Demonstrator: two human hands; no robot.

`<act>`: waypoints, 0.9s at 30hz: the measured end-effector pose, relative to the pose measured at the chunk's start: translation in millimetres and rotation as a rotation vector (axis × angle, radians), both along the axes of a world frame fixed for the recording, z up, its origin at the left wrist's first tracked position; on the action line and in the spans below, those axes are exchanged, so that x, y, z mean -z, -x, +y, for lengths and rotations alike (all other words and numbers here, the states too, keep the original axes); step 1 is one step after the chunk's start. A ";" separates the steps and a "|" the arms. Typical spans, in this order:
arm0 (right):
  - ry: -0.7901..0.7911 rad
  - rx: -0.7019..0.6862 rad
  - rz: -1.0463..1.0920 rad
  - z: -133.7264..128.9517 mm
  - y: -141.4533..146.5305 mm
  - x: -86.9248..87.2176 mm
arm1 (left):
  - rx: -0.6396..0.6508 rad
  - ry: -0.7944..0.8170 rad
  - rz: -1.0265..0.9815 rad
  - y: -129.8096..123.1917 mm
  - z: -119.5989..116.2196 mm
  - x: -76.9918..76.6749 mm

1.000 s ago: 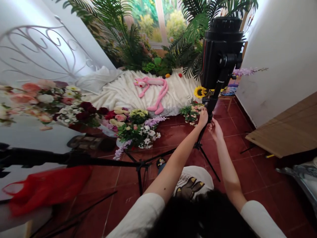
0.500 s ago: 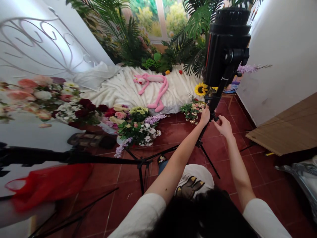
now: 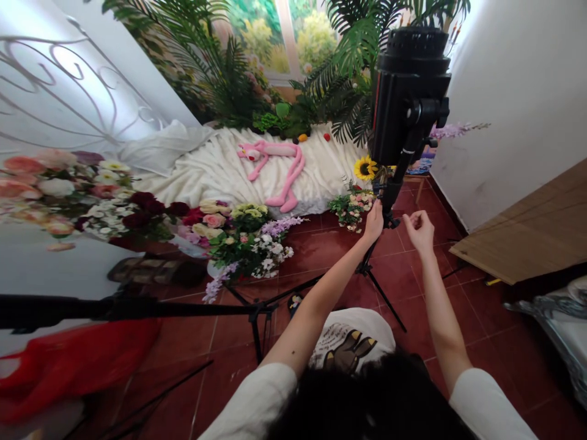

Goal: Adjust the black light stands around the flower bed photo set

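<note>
Black cylindrical studio light [image 3: 410,91] on a dark stand stands right of centre in the upper frame. Below it, the left hand [image 3: 375,221] wraps the stand's black upright [image 3: 389,192]; the right hand [image 3: 419,229], just beside the stand's knob [image 3: 392,223], is apart from it, thumb and fingers narrowly curled. Farther left, a pink plush toy [image 3: 275,150] lies on a cream cloth [image 3: 206,168].

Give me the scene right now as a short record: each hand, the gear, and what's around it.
left hand: gripping the stand below the lamp
right hand: off the stand, beside its knob, fingers curled; contents unclear
lamp: black, mounted atop the stand
bed area: pink plush toy lying on a white blanket
flowers: sunflower left of the stand; mixed bouquet farther left
floor: red tiles
far left: red bag
</note>
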State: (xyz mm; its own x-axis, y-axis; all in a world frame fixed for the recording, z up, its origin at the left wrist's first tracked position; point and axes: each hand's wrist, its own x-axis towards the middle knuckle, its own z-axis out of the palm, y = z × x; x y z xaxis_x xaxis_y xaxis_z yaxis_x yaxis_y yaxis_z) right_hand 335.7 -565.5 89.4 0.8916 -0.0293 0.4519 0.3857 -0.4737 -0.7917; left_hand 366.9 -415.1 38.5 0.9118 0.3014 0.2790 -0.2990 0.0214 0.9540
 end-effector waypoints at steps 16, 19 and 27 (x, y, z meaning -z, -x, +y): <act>-0.233 -0.201 0.112 55.5 -22.1 82.0 | 0.105 -0.575 -0.075 -3.3 32.0 -12.0; -0.283 -0.197 0.087 67.1 -25.9 87.8 | 0.073 -0.578 -0.085 -7.2 29.2 -12.2; -0.313 -0.220 0.117 68.1 -27.9 88.1 | 0.039 -0.529 -0.120 -13.8 19.2 -13.1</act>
